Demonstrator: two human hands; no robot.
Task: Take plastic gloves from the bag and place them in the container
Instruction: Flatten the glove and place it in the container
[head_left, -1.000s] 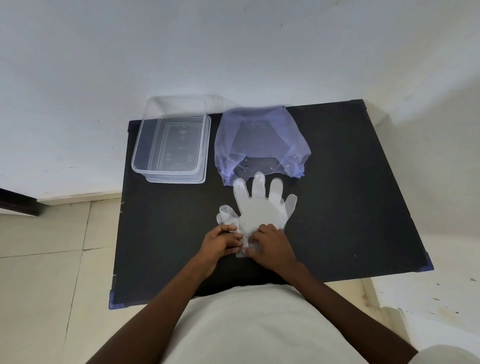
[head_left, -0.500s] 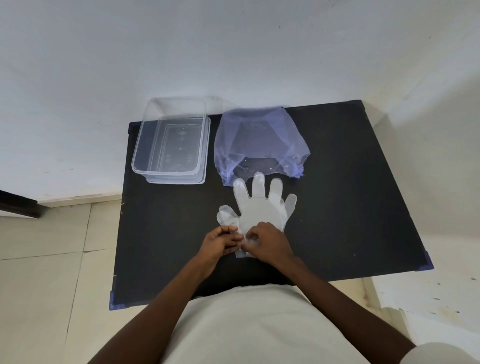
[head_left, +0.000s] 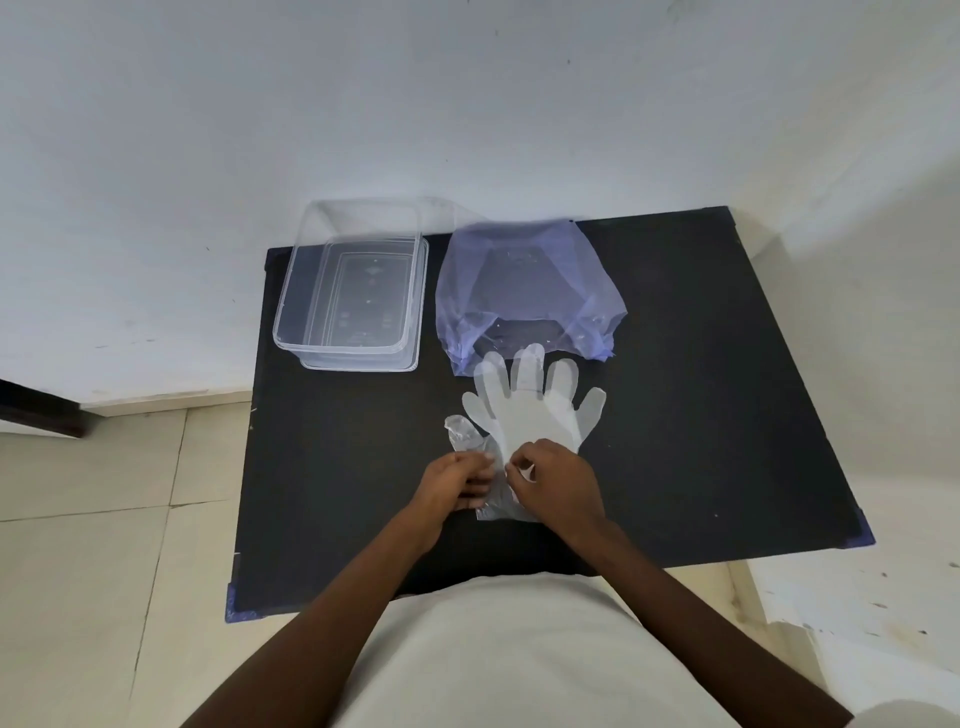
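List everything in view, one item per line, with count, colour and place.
Clear rectangular plastic container: one, transparent, far left of the table, nothing visible inside.
Translucent bluish plastic bag: one, pale blue-violet, beside the container on its right, mouth toward the person.
Clear plastic gloves: at least one, whitish-transparent, flat on the table below the bag, fingertips touching the bag's edge; exact count unclear.
Black table: one, black top, against the white wall.
Tiled floor: beige, left of the table.
Left hand: pinching the glove cuff.
Right hand: pinching the cuff alongside.
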